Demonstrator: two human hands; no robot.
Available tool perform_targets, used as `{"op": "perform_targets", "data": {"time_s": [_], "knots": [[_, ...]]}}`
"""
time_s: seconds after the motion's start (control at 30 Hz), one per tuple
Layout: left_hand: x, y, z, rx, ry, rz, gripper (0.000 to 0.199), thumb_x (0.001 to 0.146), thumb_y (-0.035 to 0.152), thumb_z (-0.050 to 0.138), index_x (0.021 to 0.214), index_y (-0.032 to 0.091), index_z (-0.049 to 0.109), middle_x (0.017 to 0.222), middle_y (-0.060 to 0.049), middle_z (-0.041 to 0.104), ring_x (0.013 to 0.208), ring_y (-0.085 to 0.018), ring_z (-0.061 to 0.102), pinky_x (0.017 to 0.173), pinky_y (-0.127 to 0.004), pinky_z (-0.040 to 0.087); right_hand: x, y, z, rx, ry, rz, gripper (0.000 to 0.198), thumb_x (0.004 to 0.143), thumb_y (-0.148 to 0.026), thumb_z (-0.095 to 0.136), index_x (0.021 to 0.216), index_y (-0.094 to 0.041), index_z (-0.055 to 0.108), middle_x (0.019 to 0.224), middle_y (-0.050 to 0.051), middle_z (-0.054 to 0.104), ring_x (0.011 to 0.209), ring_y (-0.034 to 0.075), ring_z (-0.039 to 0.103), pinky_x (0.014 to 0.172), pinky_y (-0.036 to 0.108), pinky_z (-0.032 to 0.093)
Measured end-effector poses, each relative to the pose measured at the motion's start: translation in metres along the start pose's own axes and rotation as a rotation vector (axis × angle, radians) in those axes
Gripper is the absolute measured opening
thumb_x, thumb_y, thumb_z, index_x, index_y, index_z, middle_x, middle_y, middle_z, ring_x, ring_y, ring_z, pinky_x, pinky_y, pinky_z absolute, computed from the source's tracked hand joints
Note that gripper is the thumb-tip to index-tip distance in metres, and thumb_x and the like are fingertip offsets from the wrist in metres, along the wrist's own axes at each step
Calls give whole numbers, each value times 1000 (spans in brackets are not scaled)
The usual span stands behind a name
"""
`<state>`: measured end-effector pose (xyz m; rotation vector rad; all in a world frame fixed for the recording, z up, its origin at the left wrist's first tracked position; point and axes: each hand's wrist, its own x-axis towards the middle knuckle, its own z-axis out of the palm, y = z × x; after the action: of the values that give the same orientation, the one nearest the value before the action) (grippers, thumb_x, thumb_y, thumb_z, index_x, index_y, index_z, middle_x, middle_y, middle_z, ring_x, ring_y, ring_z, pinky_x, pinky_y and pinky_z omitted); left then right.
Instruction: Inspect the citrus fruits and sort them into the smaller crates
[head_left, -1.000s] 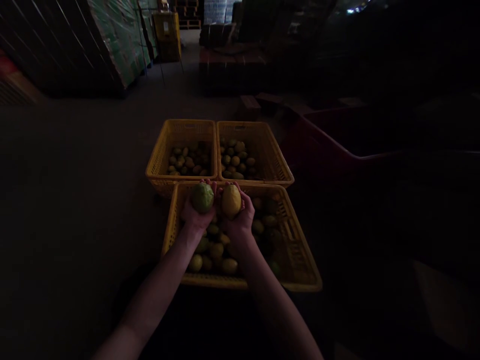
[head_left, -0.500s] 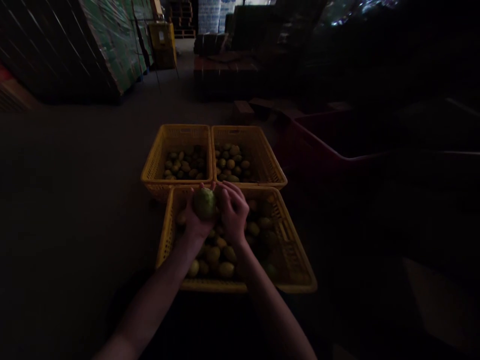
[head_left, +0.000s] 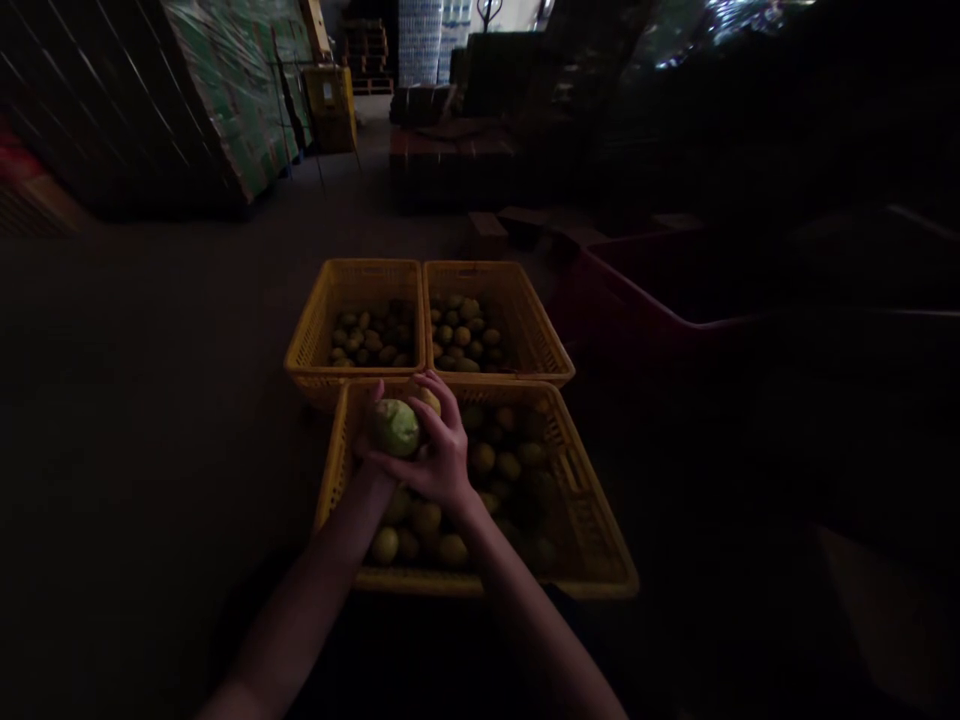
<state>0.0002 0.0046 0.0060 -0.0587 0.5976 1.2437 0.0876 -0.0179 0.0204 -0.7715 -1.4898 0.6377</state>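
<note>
Over the near yellow crate [head_left: 600, 520], a round green fruit [head_left: 395, 428] with a paler patch rests in my left hand [head_left: 367, 440]. My left fingers are curled around it and partly hidden. My right hand [head_left: 442, 455] closes on its right side, thumb below and fingers above. Between the right fingers shows a yellowish fruit [head_left: 427, 399]; whether it is gripped, I cannot tell. Several green and yellowish fruits [head_left: 452, 550] lie in the crate beneath.
Just beyond stand a left yellow crate [head_left: 307, 325] and a right yellow crate [head_left: 544, 325], both with fruit. A dark pink bin [head_left: 637, 295] is at the right. Behind are a cardboard box [head_left: 487, 236] and a wrapped green stack [head_left: 240, 100]. The surroundings are dark.
The green fruit has shifted slightly left and down, and its paler patch now faces me. My right hand has gone from curled fingers beside the fruit to spread around its right side.
</note>
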Motion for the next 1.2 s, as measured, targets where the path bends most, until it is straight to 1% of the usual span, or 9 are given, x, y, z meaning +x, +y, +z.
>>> {"op": "perform_targets", "data": {"time_s": [0.1, 0.23, 0.4, 0.53, 0.7, 0.8, 0.9, 1.03, 1.2], "knots": [[-4, 5, 7, 42, 70, 76, 33, 89, 45, 52, 80, 17, 67, 70, -4, 65, 63, -17, 66, 63, -27, 57, 5, -7, -9, 117, 116, 102, 64, 46, -20, 91, 107, -27, 72, 114, 7, 61, 116, 30, 55, 105, 46, 43], [-8, 17, 19, 37, 68, 242, 27, 88, 40, 54, 81, 18, 67, 69, 0, 67, 60, -12, 65, 58, -22, 54, 20, -8, -32, 338, 197, 296, 67, 47, -10, 89, 109, -25, 69, 108, 4, 68, 105, 24, 61, 99, 39, 49], [-13, 27, 21, 108, -17, 427, 43, 91, 46, 46, 70, 17, 68, 62, -2, 66, 62, -12, 64, 61, -21, 52, 28, 1, -52, 475, 11, 455, 64, 43, -1, 88, 102, -19, 70, 97, 2, 74, 90, 18, 67, 84, 29, 55], [-16, 22, 17, 285, -65, 564, 43, 90, 45, 50, 67, 15, 70, 63, -4, 67, 63, -12, 64, 66, -22, 50, 23, 6, -50, 494, -124, 461, 63, 50, -5, 87, 108, -20, 68, 105, 4, 73, 98, 19, 67, 87, 29, 55], [-16, 18, 10, 449, -99, 685, 40, 87, 45, 52, 65, 16, 71, 67, -2, 69, 69, -12, 64, 72, -23, 48, 23, 8, -50, 535, -180, 450, 66, 49, -9, 89, 110, -24, 67, 114, 3, 71, 105, 21, 65, 90, 32, 54], [-15, 20, 11, 447, -139, 680, 41, 88, 45, 51, 65, 18, 71, 67, -1, 69, 70, -12, 64, 72, -22, 49, 25, 9, -52, 550, -189, 462, 65, 49, -8, 88, 109, -26, 68, 116, 1, 70, 107, 21, 64, 90, 31, 54], [-14, 19, 18, 354, -148, 585, 37, 90, 42, 49, 73, 19, 73, 72, -1, 70, 71, -11, 65, 71, -21, 50, 23, 11, -49, 539, -143, 500, 56, 54, -13, 87, 105, -26, 69, 106, -1, 73, 97, 19, 66, 84, 28, 55], [-13, 11, 27, 132, -86, 327, 31, 92, 36, 47, 89, 19, 72, 86, -2, 73, 81, -15, 69, 84, -28, 52, 15, 22, -36, 629, 38, 606, 23, 73, -31, 74, 95, -24, 71, 89, -2, 73, 78, 16, 67, 67, 25, 55], [-9, 0, 23, -157, -90, 141, 37, 96, 26, 33, 113, 15, 64, 99, -7, 73, 98, -16, 68, 91, -26, 52, 1, 36, -24, 818, 386, 610, 18, 73, -17, 69, 88, -28, 66, 91, -4, 74, 81, 13, 67, 70, 24, 55]]}}
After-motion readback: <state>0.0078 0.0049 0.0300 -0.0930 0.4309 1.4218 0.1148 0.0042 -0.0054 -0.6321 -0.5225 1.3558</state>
